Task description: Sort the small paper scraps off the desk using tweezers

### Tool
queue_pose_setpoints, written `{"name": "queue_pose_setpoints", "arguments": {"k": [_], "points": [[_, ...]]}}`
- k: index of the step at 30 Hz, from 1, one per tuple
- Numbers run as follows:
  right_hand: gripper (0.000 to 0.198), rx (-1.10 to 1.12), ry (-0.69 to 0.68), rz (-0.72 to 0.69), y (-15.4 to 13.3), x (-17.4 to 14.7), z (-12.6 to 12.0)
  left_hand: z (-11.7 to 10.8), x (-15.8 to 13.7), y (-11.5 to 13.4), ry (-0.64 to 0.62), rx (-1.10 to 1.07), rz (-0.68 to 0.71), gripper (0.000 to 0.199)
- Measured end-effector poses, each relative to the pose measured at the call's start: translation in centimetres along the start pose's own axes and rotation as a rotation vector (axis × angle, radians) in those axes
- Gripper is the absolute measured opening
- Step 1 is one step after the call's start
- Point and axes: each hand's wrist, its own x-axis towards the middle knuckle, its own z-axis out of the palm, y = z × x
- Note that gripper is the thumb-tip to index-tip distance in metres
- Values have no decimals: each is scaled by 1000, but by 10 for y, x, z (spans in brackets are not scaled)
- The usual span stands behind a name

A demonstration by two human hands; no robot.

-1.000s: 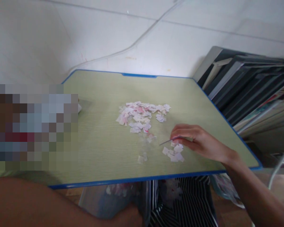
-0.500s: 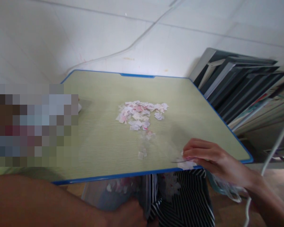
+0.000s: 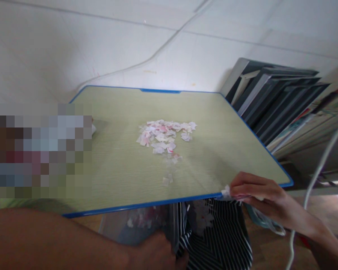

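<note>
My right hand (image 3: 256, 190) is at the table's front right edge, its fingers closed around some paper scraps (image 3: 226, 192) that poke out past the blue rim. Below the front edge, my left hand (image 3: 154, 249) is closed beside a clear plastic tub (image 3: 115, 225). What its fingers grip is hidden. Pale and pink scraps lie inside the tub. More scraps rest on black-and-white striped fabric (image 3: 222, 232) to its right. On the green tabletop (image 3: 115, 108) a loose pile of small paper pieces (image 3: 160, 131) is spread in the middle, with a few stray bits nearer me.
Dark folders (image 3: 273, 90) lean in a row along the table's right side. A white cable (image 3: 323, 168) hangs at the right, and a bluish basin-like thing (image 3: 263, 219) is below my right hand. A pixelated patch covers the left side. A white wall stands behind.
My right hand has slid right and slightly down, drawing the scraps under it to the table edge. The view has shifted a little. My left hand stays about where it was.
</note>
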Motion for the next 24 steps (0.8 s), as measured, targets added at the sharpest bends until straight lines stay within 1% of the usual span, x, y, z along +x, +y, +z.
{"name": "queue_pose_setpoints", "arguments": {"k": [2, 3, 4, 5, 6, 8, 10, 12, 13, 14, 16, 20, 22, 24], "points": [[15, 8, -50, 3, -2, -4, -1, -26, -7, -5, 9, -19, 9, 27], [15, 1, -78, 4, -3, -5, -1, -38, -10, -7, 31, -26, -9, 29], [15, -9, -99, 6, -5, -6, -2, -47, -12, -8, 45, -17, -51, 33], [14, -15, -107, 8, -8, -6, -2, -52, -13, -9, 50, -14, -58, 34], [14, -12, -103, 11, -10, -6, -3, -53, -13, -10, 48, -36, -14, 33], [17, 0, -41, 24, -13, -6, -4, -44, -8, -9, -8, -71, 23, 31], [22, -16, 62, 35, -12, -4, -5, -29, -1, -7, -58, -76, 21, 26], [24, -73, 157, 39, -8, -2, -5, -16, 3, -5, -65, -72, 15, 23], [25, -102, 178, 39, -6, -1, -5, -12, 4, -5, -58, -71, 15, 24], [27, -121, 176, 42, -4, -1, -5, -10, 5, -4, -52, -70, 19, 25], [31, -121, 123, 46, -1, -2, -4, -10, 4, -4, -64, -64, 30, 29], [38, -33, 40, 51, 0, -12, -8, -17, 1, -6, -134, -33, 65, 35], [37, -7, 0, 48, 0, -18, -11, -15, 1, -7, -146, -16, 85, 37], [32, -15, -31, 49, 0, -21, -13, -9, 0, -7, -116, 1, 73, 39]]}}
